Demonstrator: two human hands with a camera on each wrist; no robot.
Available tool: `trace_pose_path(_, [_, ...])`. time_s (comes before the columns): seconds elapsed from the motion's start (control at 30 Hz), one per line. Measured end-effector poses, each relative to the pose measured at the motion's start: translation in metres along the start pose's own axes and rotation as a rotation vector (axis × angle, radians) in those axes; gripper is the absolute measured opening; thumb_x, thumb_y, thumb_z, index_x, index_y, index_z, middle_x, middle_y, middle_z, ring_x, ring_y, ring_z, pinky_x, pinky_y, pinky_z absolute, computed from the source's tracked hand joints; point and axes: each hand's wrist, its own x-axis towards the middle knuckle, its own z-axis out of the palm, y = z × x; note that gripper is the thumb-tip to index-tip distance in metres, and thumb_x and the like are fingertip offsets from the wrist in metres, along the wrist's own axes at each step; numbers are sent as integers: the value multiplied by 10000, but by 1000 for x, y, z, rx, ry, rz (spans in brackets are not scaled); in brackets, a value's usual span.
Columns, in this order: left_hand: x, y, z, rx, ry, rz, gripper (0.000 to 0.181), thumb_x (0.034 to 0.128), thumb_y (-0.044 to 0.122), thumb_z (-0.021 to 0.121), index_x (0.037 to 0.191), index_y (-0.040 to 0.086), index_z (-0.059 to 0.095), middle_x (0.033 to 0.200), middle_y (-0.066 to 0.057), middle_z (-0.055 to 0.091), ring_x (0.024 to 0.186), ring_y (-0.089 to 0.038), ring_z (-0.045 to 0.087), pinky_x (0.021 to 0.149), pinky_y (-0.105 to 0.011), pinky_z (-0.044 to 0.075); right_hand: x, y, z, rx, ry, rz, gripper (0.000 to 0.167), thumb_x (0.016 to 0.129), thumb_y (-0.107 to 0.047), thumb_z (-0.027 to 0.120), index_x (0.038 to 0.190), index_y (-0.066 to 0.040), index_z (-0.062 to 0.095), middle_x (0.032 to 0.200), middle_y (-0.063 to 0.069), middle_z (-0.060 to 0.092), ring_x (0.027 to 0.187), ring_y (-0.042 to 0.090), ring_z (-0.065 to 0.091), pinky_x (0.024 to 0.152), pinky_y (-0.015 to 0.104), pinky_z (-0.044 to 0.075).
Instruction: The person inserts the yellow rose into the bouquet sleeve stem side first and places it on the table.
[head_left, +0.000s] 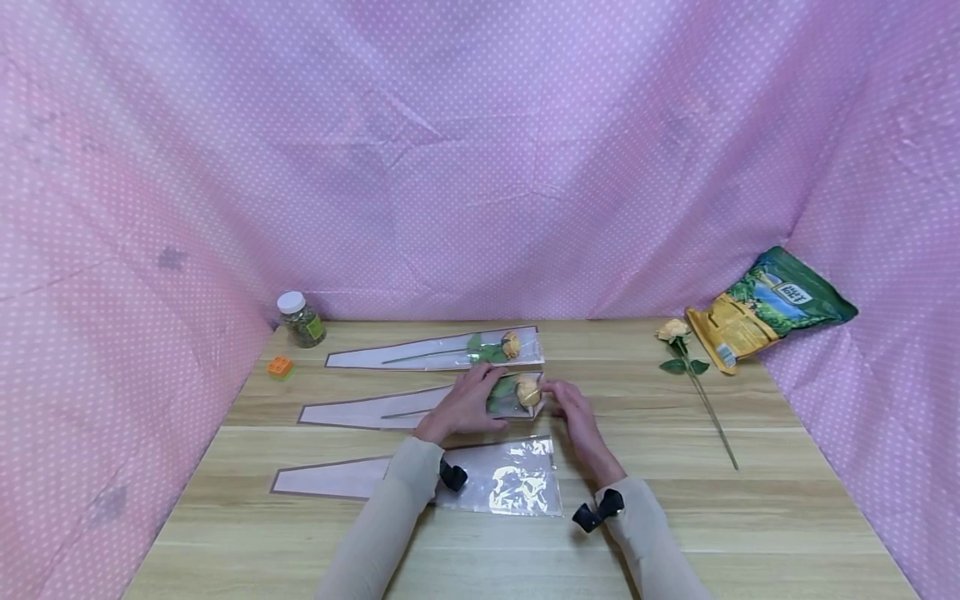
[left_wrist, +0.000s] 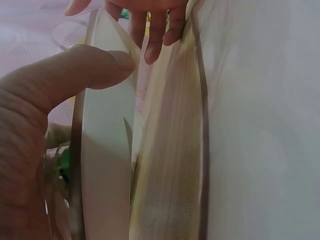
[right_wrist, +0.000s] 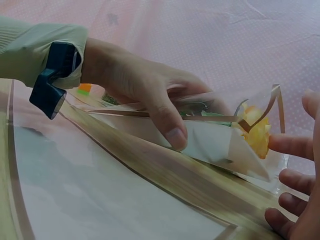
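Note:
A clear flower sleeve (head_left: pixel 337 412) with a white back and brown border lies in the middle of three, holding a yellow rose (head_left: pixel 528 391). My left hand (head_left: pixel 468 403) grips this sleeve across its wide part; its thumb (right_wrist: pixel 170 125) lies along the near edge, its other fingers on the far side. The wide end bulges up around the rose head. My right hand (head_left: pixel 579 414) is at that end, fingers extended; in the right wrist view its index fingertip meets the rose head. In the left wrist view, the sleeve's white back (left_wrist: pixel 107 150) stands tilted under my left thumb.
Behind lies another sleeve (head_left: pixel 360 358) with a yellow rose (head_left: pixel 511 344) inside; in front lies a flat sleeve (head_left: pixel 322 479). A loose pale rose (head_left: pixel 672 331) and a green-yellow bag (head_left: pixel 772 304) are at right. A jar (head_left: pixel 303 323) and orange block (head_left: pixel 280 367) stand at left.

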Motion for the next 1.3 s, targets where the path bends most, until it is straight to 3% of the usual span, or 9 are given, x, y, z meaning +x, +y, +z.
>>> trace_pose_path(0.27, [1,3,2,10,19,16,927,751,435,827,1514,148,385,1412,-72,445,1254,-216,478,1099,-436,393,-1,1,3,-2,-35,5,531,1089,-348,312,1302,72,559,1521,196,420,1418,319,350,1141,480,290])
trace_pose_path(0.43, [1,4,1,7,22,14,914,760,435,821,1514,156,387,1432,-71,443,1293,-229,469,1109,-444,390,-3,0,3,16,-46,44,581,1081,-395,309,1370,72,500,1575,205,341,1484,384,259,1220,568,141])
trace_pose_path(0.57, [1,4,1,1,25,17,917,758,434,820,1516,151,389,1439,-71,450,1300,-237,473,1124,-447,379,-3,0,3,14,-89,72,615,1069,-447,318,1421,40,446,1588,193,327,1494,383,245,1231,575,106])
trace_pose_path(0.93, [2,7,-1,22,25,7,919,756,447,823,1515,149,399,1458,-74,448,1340,-251,459,1136,-447,372,-4,-1,4,-54,-177,33,578,1079,-390,309,1305,66,581,1636,214,224,1534,429,136,1224,631,19])
trace_pose_path(1.13, [3,8,-1,52,26,9,911,754,446,825,1506,142,410,1444,-73,459,1334,-248,462,1131,-437,368,-2,-3,4,-98,-220,77,547,1058,-428,367,1344,-18,590,1675,172,141,1554,422,74,1219,644,-9])
trace_pose_path(1.3, [4,9,-2,57,19,2,912,752,427,833,1504,128,414,1442,-81,461,1326,-254,465,1121,-443,371,-2,-4,4,-115,-213,93,505,1042,-379,455,1362,-5,568,1674,163,147,1555,417,82,1230,629,34])
